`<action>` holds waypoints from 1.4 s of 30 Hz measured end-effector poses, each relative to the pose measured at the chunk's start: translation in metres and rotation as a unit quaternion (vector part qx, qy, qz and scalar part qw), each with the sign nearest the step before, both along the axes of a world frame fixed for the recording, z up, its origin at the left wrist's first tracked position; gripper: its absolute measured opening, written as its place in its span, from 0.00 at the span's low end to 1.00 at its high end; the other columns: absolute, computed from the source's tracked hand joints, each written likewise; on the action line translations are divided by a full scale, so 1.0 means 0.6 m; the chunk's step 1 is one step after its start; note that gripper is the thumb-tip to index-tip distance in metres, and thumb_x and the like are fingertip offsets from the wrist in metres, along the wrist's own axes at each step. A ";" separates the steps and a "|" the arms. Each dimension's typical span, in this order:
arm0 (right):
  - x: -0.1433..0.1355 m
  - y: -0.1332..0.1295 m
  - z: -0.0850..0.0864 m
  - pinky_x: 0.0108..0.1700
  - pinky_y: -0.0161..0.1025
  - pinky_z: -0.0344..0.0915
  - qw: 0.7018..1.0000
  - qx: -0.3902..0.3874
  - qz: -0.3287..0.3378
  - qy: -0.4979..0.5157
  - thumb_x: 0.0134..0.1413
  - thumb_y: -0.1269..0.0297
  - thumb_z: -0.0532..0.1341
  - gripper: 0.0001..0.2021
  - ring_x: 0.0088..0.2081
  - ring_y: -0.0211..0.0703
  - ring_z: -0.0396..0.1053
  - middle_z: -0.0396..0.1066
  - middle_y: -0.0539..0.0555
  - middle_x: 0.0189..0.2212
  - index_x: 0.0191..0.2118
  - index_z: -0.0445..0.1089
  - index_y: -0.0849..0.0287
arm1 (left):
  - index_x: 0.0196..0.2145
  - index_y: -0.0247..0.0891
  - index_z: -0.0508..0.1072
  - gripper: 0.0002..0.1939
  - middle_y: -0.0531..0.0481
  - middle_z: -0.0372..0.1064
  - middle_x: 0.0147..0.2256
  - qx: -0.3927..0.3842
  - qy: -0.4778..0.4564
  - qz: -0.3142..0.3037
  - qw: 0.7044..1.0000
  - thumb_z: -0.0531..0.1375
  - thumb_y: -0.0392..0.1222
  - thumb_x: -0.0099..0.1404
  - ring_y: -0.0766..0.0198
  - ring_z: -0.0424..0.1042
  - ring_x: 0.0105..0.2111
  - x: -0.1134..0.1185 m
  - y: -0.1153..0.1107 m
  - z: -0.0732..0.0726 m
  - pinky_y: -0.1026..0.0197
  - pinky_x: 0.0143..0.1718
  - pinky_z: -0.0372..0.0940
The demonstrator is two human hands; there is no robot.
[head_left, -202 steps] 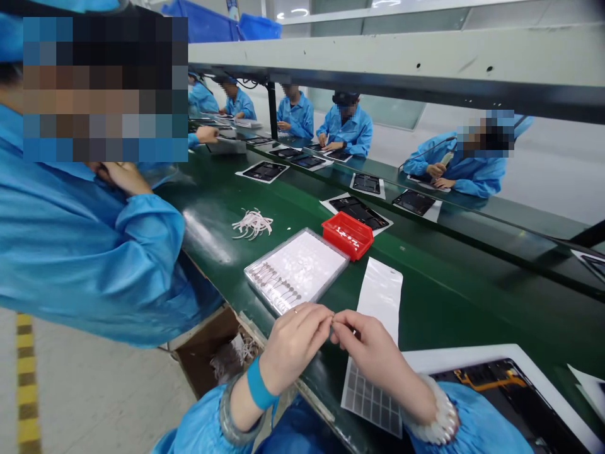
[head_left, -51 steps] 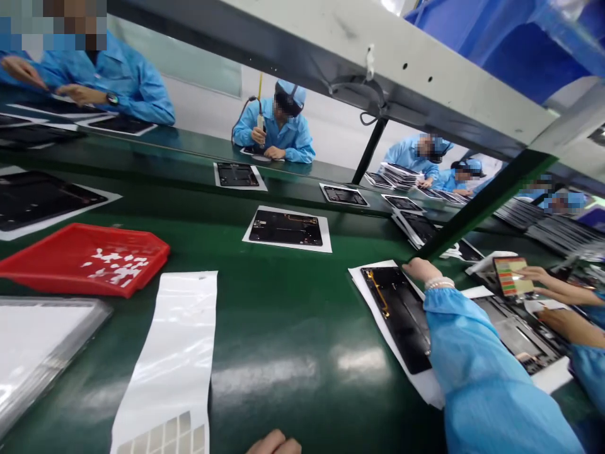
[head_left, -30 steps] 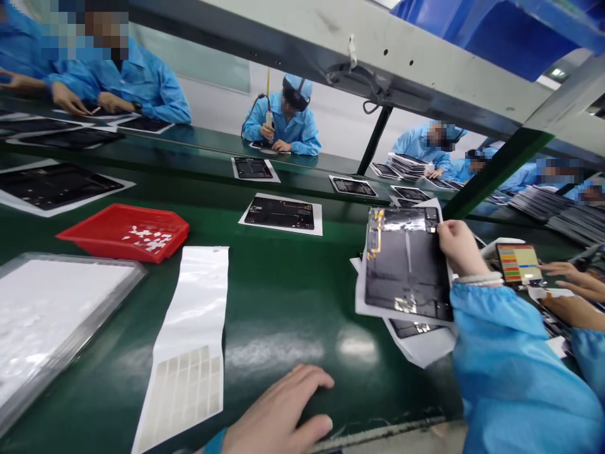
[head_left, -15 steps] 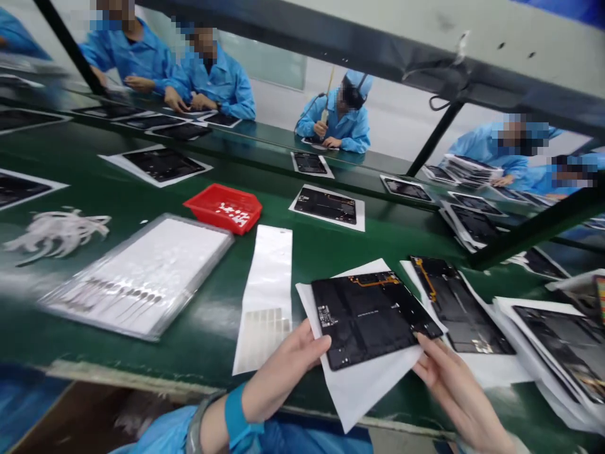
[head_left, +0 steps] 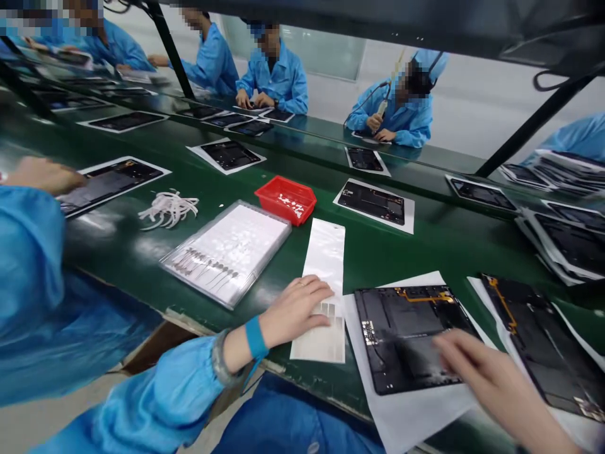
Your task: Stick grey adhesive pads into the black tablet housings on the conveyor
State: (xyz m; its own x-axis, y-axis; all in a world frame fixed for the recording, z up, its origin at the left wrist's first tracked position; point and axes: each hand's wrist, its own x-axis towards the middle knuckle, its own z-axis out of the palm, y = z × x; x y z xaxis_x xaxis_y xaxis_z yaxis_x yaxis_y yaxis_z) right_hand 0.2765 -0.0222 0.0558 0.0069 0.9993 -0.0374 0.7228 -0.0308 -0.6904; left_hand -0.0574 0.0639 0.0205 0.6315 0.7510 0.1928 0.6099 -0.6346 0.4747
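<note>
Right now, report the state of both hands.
Left hand: open, over the long white sheet with grey rectangles.
Right hand: blurred, over the thin black rectangular panel; open or closed cannot be told.

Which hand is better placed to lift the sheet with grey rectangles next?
Probably the left hand: it reaches over that sheet, while the right hand is at the black panel.

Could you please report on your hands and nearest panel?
Left hand on white strip. Right hand over black panel, contact unclear. Panel on white paper, partly hidden by right hand.
</note>
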 end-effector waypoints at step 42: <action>-0.145 0.004 -0.079 0.47 0.49 0.55 0.997 0.042 -0.056 0.016 0.54 0.59 0.60 0.10 0.42 0.50 0.63 0.71 0.53 0.32 0.25 0.72 0.53 | 0.48 0.30 0.69 0.15 0.42 0.69 0.45 0.182 0.038 -0.129 0.974 0.46 0.32 0.70 0.53 0.67 0.47 0.093 -0.107 -0.024 0.53 0.47 0.62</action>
